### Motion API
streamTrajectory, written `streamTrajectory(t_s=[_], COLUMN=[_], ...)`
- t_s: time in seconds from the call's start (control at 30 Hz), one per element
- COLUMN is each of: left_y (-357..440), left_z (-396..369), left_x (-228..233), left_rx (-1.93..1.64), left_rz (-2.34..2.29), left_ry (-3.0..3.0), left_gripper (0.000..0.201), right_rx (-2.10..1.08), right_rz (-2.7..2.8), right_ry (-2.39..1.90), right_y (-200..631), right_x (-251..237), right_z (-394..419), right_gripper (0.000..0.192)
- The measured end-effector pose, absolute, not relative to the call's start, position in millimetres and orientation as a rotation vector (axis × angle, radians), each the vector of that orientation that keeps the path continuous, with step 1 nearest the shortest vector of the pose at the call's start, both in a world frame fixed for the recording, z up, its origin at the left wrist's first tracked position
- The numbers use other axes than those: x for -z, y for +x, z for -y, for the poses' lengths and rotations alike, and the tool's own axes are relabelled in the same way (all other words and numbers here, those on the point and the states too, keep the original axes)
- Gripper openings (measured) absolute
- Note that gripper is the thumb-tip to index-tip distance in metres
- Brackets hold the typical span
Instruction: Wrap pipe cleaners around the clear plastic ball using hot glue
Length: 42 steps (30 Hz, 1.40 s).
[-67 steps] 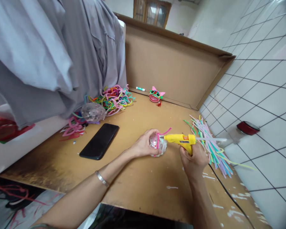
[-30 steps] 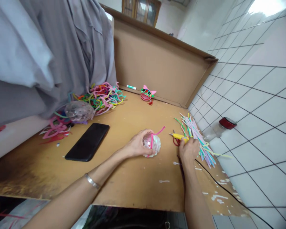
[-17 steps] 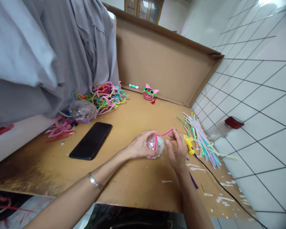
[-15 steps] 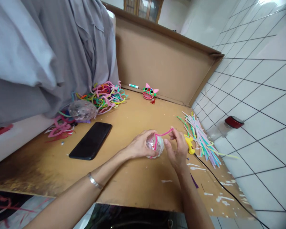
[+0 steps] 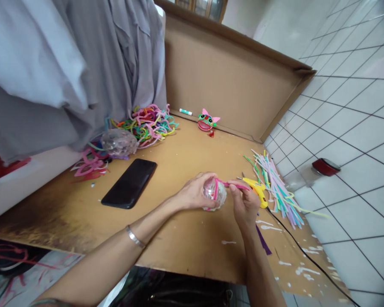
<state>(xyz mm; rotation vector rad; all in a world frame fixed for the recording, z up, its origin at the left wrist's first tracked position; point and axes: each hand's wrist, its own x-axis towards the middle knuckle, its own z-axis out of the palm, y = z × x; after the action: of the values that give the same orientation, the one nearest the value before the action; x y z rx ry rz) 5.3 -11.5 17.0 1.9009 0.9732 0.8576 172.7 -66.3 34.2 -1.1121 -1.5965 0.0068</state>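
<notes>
My left hand is wrapped round the side of a clear plastic ball just above the table. A pink pipe cleaner runs over the ball's front, and its loose end stretches off to the right. My right hand pinches that loose end between thumb and fingers, a little apart from the ball. Just beyond the right hand lies a yellow glue gun, partly covered by the fingers.
A black phone lies left, near tangled pipe cleaners and another clear plastic piece. Straight pipe cleaners and a red-lidded jar are right. A cat-eared figure and marker sit by the cardboard panel.
My right hand has drawn down and turned, its fingers closing further along the pink pipe cleaner, which now points right rather than up. More of the glue gun shows. The whole view has shifted slightly.
</notes>
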Motion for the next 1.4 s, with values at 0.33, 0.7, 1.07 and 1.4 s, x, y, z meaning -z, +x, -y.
streamTrajectory(t_s=[0.33, 0.7, 1.07, 1.4], left_y=[2, 0, 1, 1], left_z=[11, 11, 9, 10], left_x=[-19, -21, -17, -18], left_rx=[-0.825, -0.798, -0.844, -0.844], left_rz=[-0.929, -0.902, -0.892, -0.872], left_ry=[1.86, 1.851, 1.862, 1.791], left_gripper=[0.075, 0.072, 0.072, 0.073], right_rx=[-0.283, -0.542, -0.606, -0.647], right_rz=[1.517, 1.336, 1.278, 1.303], right_ry=[-1.095, -1.078, -1.048, -1.071], right_y=[170, 171, 167, 167], right_x=[-29, -23, -27, -29], right_z=[69, 65, 66, 66], right_gripper=[0.014, 0.011, 0.014, 0.018])
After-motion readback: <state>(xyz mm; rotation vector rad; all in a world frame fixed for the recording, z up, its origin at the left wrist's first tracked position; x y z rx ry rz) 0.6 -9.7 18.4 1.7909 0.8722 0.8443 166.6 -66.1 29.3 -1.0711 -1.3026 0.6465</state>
